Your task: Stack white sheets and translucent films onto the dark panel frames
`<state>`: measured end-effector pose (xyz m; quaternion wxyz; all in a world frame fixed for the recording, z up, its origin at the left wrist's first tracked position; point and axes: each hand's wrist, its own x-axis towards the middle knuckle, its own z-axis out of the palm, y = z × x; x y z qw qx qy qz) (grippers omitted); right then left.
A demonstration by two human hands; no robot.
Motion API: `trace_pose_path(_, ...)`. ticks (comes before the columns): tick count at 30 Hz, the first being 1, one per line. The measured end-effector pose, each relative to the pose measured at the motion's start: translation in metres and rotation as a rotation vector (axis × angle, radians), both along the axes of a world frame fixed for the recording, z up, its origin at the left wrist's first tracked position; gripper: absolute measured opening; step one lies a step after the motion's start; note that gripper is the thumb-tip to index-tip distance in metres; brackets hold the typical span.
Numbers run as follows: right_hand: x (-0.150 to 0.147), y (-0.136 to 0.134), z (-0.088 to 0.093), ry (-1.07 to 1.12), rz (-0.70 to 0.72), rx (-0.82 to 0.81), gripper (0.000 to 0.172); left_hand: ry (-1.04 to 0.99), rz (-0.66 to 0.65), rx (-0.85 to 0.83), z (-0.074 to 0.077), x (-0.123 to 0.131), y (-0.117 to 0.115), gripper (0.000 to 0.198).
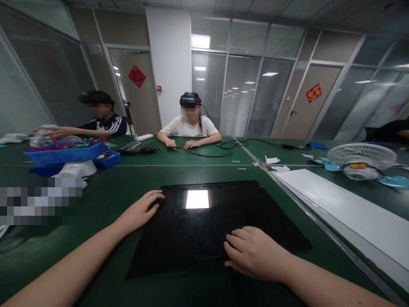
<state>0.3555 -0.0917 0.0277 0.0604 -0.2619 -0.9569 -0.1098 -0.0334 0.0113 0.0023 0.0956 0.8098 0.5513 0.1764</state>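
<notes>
A thin black screen panel (191,232) lies flat on the green table (105,200) in front of me, its glossy face reflecting a bright ceiling light. At the panel's left side is my left hand (143,211), fingers stretched and apart, the tips touching the edge and face. My right hand (251,251) is closed at the near edge, right of the middle. Its curled fingers lie on the black face with the thumb at the rim. The undersides of both hands are hidden.
Blue trays (67,154) with tangled wires stand at left. A large white sheet (348,209) lies at right, beside a metal table seam. Behind it sits a white fan grille (361,155). A black cable (204,154) crosses near a person (191,125) opposite; another person (108,123) works far left.
</notes>
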Motion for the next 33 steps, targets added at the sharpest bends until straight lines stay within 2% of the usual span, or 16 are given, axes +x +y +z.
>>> trace_pose_path(2,-0.003,-0.002,0.006,-0.046,0.030,-0.051,0.038,0.012,0.006,0.004,0.001,0.002,-0.001,0.045)
trace_pose_path(5,-0.006,-0.001,0.012,-0.051,0.032,-0.120,0.039,0.054,0.102,0.015,-0.002,0.001,0.002,0.056)
trace_pose_path(10,-0.005,0.005,0.010,0.064,-0.010,-0.223,0.047,0.167,0.202,0.012,-0.013,-0.006,0.012,0.064)
trace_pose_path(17,-0.001,0.005,0.005,0.074,-0.063,-0.327,0.055,0.223,0.188,0.018,-0.016,-0.007,0.014,0.066)
trace_pose_path(23,-0.002,0.003,0.008,0.091,-0.079,-0.340,0.055,0.227,0.198,0.010,-0.014,-0.006,0.013,0.066)
trace_pose_path(33,-0.003,0.003,0.008,0.111,-0.074,-0.330,0.052,0.252,0.188,0.033,-0.019,-0.010,0.018,0.066)
